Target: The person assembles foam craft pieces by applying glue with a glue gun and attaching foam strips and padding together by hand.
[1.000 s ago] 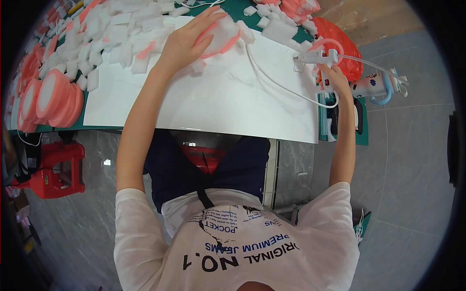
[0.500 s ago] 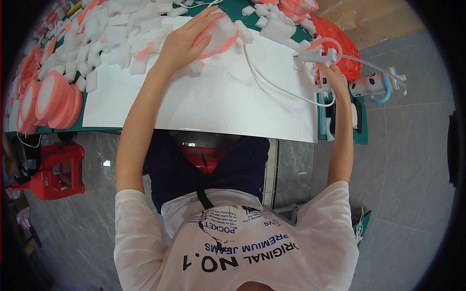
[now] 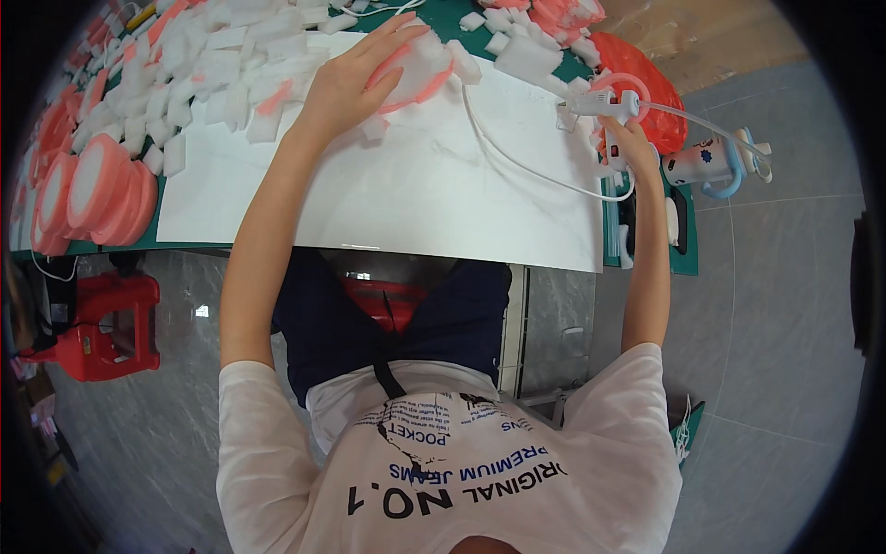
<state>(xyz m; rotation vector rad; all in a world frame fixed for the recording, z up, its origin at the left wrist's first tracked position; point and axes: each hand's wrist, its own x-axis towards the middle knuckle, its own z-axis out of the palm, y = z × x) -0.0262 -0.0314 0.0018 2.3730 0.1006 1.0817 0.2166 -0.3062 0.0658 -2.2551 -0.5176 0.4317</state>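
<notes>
At the far side of the white board (image 3: 388,194), my left hand (image 3: 351,88) lies over a rounded white foam piece with a pink rim (image 3: 426,63). Its fingers stretch across the top and the thumb presses the near part, steadying it. Over the board's right edge, my right hand (image 3: 634,148) grips a white hot glue gun (image 3: 604,103) by its handle. The nozzle points left, and a long translucent glue stick (image 3: 706,122) sticks out behind. A white cord (image 3: 526,166) curves across the board. A small white foam block (image 3: 464,63) sits beside the rounded piece.
White foam blocks (image 3: 217,69) pile up at the far left, near stacked pink-and-white foam rounds (image 3: 106,194). A red plastic bag (image 3: 660,83) and a printed tumbler with a blue handle (image 3: 697,163) stand at the right. A red stool (image 3: 111,323) is on the floor.
</notes>
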